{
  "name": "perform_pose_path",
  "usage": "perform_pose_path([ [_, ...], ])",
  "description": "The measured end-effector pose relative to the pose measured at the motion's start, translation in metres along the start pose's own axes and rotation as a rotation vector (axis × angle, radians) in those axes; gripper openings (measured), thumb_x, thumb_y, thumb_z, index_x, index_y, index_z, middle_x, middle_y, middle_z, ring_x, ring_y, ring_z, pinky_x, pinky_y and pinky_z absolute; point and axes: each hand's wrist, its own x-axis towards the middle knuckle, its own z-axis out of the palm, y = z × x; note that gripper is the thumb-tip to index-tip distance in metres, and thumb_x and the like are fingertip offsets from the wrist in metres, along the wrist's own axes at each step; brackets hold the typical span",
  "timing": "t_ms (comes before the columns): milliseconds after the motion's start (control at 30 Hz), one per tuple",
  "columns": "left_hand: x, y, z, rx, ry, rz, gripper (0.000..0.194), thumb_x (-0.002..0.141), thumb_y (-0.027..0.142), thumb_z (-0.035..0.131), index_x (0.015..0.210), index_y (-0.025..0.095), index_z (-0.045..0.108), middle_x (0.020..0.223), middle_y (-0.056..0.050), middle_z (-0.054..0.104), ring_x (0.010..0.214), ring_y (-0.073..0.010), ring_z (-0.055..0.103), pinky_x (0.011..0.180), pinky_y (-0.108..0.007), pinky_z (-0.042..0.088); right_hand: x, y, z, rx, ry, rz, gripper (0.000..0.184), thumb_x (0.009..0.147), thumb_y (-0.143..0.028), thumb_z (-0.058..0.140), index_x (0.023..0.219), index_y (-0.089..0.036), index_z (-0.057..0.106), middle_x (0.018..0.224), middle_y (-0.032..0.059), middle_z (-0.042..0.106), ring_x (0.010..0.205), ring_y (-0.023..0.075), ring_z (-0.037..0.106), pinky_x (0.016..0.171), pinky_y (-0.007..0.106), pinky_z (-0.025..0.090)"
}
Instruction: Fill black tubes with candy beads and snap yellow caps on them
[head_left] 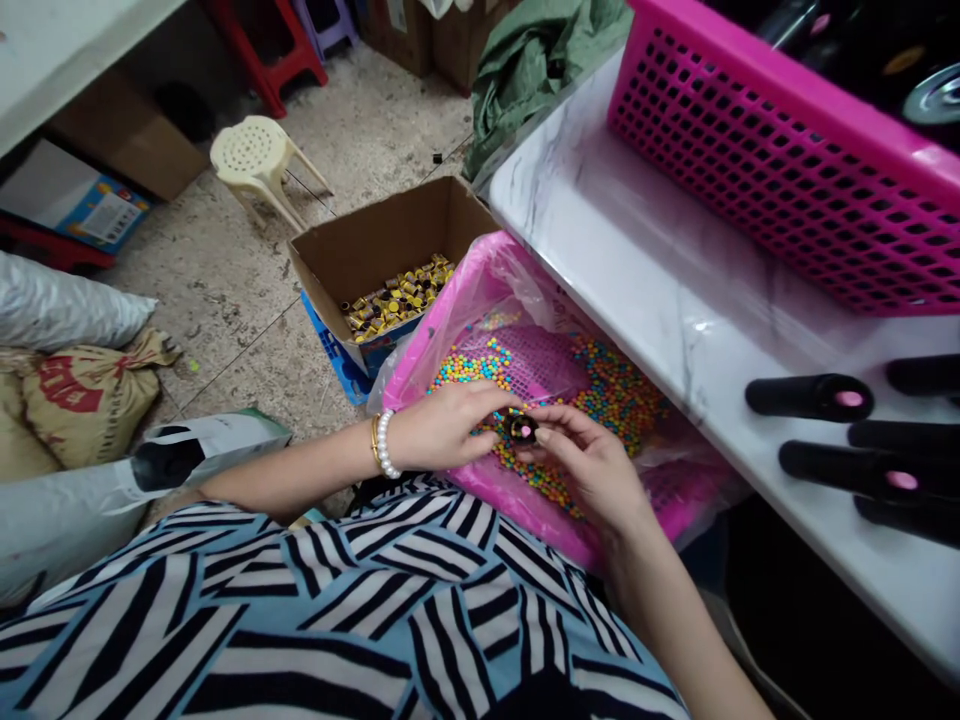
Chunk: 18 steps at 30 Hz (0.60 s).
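1. The left hand (442, 424), with a white beaded bracelet (385, 444) and a gold-coloured bangle (376, 441) at its wrist, has its thumb and fingers closed on the left side of a small black round piece (520, 429).
2. The right hand (596, 470) grasps the same piece from the other side, its thumb near the pink centre and its fingers curled behind.
3. The piece is held up between both hands, above a pink plastic basket (571, 535) lined with clear plastic film (531, 290).
4. Small blue, orange, yellow and green beads (474, 368) lie in this basket, spread in patches over the film, with the pink mesh showing through between them.
5. Just beside the basket, on its far left, an open cardboard box (375, 232) contains many small yellow and dark caps (401, 300).
6. On the right, a white marbled desk (637, 250) overhangs the basket's edge. Black tubes (806, 396) lie on the desk, two of them showing pink ends.
7. A larger magenta perforated basket (750, 150) stands farther back on the desk, with dark items inside that are too dim to identify.
8. A cream plastic stool (251, 150) stands on the speckled floor (225, 275) beyond the box, and tied sacks (90, 395) lie at the left.
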Motion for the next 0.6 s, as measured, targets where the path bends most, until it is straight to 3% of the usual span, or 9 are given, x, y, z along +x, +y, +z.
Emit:
perform_pose_path([
  [167,0.002,0.007,0.000,-0.052,0.072,0.028,0.036,0.088,0.028,0.068,0.121,0.015,0.062,0.106,-0.010,0.067,0.100,-0.0216,0.062,0.089,-0.034,0.051,-0.001,-0.004,0.008,0.105,-0.107,0.046,0.039,0.069,-0.042,0.085,0.095,-0.019,0.066,0.081,0.0005,0.072,0.063,0.0134,0.069,0.068,0.029,0.061],
  [367,0.005,0.017,0.003,-0.055,0.227,0.088,0.028,0.087,0.024,0.072,0.114,0.018,0.065,0.101,-0.006,0.068,0.094,-0.0173,0.065,0.083,-0.029,0.054,-0.024,-0.012,0.014,0.009,-0.042,-0.130,0.041,0.076,-0.052,0.077,0.095,-0.018,0.063,0.076,0.0021,0.070,0.065,0.0154,0.069,0.061,0.029,0.059],
  [467,0.013,0.018,-0.001,0.004,0.295,0.163,0.028,0.087,0.024,0.072,0.113,0.018,0.064,0.104,-0.007,0.069,0.098,-0.0185,0.065,0.086,-0.032,0.055,-0.054,-0.015,0.002,-0.119,0.146,-0.272,0.035,0.078,-0.047,0.076,0.094,-0.018,0.067,0.085,0.0055,0.071,0.071,0.0159,0.068,0.060,0.026,0.058],
  [600,0.038,0.037,-0.013,0.029,0.325,0.249,0.028,0.087,0.024,0.072,0.113,0.017,0.064,0.108,-0.008,0.067,0.100,-0.0191,0.065,0.088,-0.034,0.055,-0.104,-0.025,-0.028,-0.240,0.659,-0.474,0.032,0.078,-0.040,0.078,0.100,-0.019,0.069,0.084,0.0055,0.071,0.071,0.0144,0.067,0.062,0.023,0.057],
])
